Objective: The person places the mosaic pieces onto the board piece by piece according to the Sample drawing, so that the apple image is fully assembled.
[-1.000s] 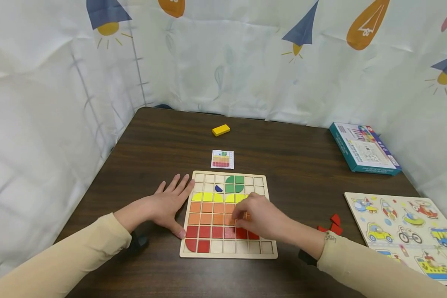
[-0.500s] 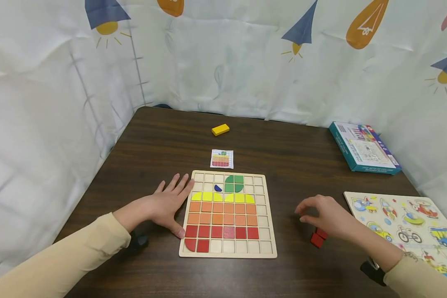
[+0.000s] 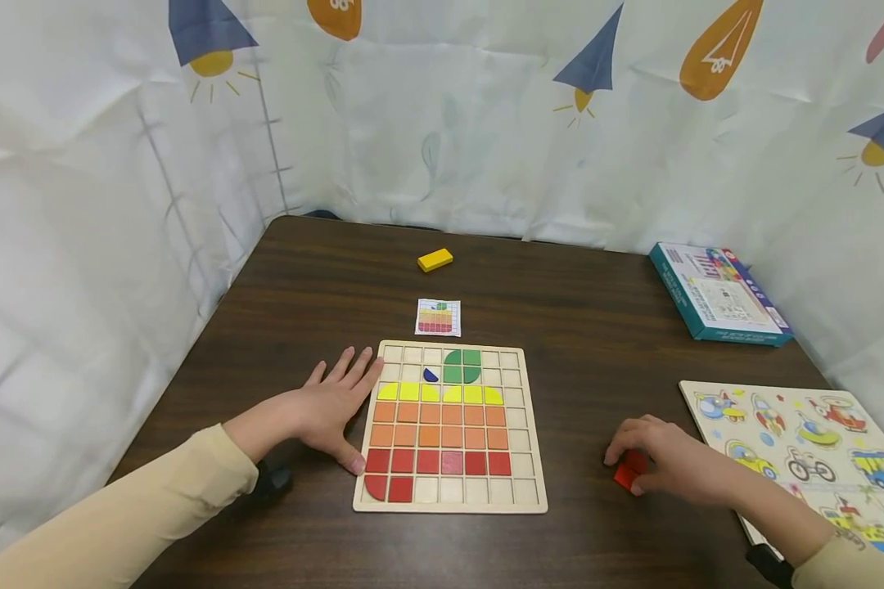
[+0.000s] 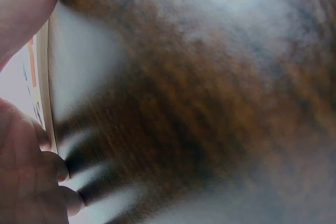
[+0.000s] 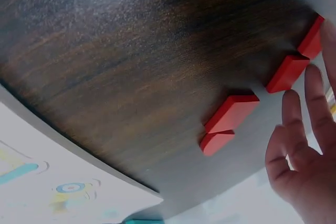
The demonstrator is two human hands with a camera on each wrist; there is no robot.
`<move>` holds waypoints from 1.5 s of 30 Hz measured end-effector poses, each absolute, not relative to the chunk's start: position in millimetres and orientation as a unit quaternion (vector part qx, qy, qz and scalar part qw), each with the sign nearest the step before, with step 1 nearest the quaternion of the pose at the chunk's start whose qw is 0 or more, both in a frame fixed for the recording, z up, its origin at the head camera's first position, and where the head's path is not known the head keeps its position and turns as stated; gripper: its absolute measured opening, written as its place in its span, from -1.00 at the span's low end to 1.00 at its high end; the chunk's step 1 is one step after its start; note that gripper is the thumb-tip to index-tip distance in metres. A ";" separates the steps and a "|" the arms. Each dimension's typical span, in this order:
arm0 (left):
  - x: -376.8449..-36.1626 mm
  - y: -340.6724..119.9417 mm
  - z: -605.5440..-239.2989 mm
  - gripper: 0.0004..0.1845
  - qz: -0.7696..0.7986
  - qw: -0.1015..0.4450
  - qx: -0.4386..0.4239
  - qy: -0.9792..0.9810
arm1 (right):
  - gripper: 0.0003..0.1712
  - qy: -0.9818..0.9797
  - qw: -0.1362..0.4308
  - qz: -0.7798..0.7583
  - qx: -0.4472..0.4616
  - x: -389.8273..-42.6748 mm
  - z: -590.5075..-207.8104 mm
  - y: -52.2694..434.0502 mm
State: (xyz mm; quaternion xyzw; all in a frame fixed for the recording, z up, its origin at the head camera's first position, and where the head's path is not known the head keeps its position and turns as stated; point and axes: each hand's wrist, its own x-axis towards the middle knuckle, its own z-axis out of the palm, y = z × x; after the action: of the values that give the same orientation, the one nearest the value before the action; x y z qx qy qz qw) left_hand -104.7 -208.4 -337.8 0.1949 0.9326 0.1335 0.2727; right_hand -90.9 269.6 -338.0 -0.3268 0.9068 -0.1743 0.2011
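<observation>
A wooden grid board (image 3: 529, 442) lies on the table with rows of yellow, orange and red flat pieces. Green pieces (image 3: 462, 366) and a small dark blue piece (image 3: 430, 375) sit near its top. My left hand (image 3: 331, 413) rests spread beside the board, thumb and fingertips at its left edge. To the right of the board, my right hand (image 3: 666, 458) reaches down over loose red pieces (image 3: 626, 476), its fingers loosely bent around them. In the right wrist view, a red square (image 5: 287, 73) lies flat near the fingertips, with another red piece (image 5: 313, 39) beside the thumb.
A small pattern card (image 3: 438, 317) lies behind the board, with a yellow block (image 3: 435, 260) farther back. At the right are a picture puzzle board (image 3: 781, 438) and a teal-edged box (image 3: 722, 293). White printed curtains (image 3: 486, 123) hang around the dark table (image 3: 324, 270).
My right hand has moved from over the grid board to the loose red pieces at the right and lowered onto them. My left hand has stayed at the board's left edge.
</observation>
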 end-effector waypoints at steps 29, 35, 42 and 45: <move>-103.9 -208.5 -335.1 0.57 0.134 0.277 0.194 0.931 | -0.77 0.910 0.161 -0.226 -0.308 -100.6 -319.1 206.6; -105.7 -209.7 -339.5 0.56 0.132 0.277 0.192 0.932 | -0.85 0.885 0.189 -0.283 -0.318 -99.3 -316.8 155.4; -106.7 -211.1 -341.1 0.56 0.129 0.274 0.192 0.933 | -0.94 0.862 0.232 -0.314 -0.322 -95.3 -321.1 106.1; -106.7 -210.8 -339.9 0.56 0.129 0.275 0.193 0.933 | -0.97 0.851 0.249 -0.327 -0.327 -91.4 -324.5 89.4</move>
State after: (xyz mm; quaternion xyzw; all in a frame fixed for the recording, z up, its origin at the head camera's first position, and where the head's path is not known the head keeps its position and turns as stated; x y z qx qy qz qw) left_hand -106.7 -210.8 -339.9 0.1931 0.9330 0.1290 0.2751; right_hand -91.4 89.4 -324.5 -0.3272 0.8512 -0.3267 0.2485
